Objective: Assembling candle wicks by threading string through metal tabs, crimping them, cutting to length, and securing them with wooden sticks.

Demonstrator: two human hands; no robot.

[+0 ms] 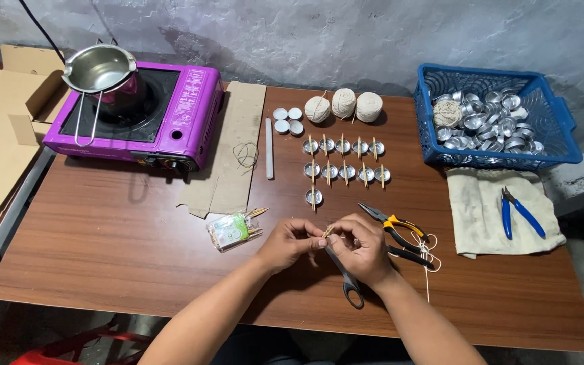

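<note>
- Left hand (pixel 290 242) and right hand (pixel 361 249) both pinch stick (pixel 328 232), grips narrow.
- Scissors (pixel 346 278) at 6 o'clock.
- Risk: thin stick may snap if squeezed.

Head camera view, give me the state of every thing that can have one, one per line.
Left hand: pinching small wooden sticks.
Right hand: pinching the same sticks.
Scissors: lying closed under the hands.
Yellow pliers: lying unheld.
Blue cutters: handles spread, on cloth.
Blue basket: full of metal cups.
Metal pot: on stove.
</note>
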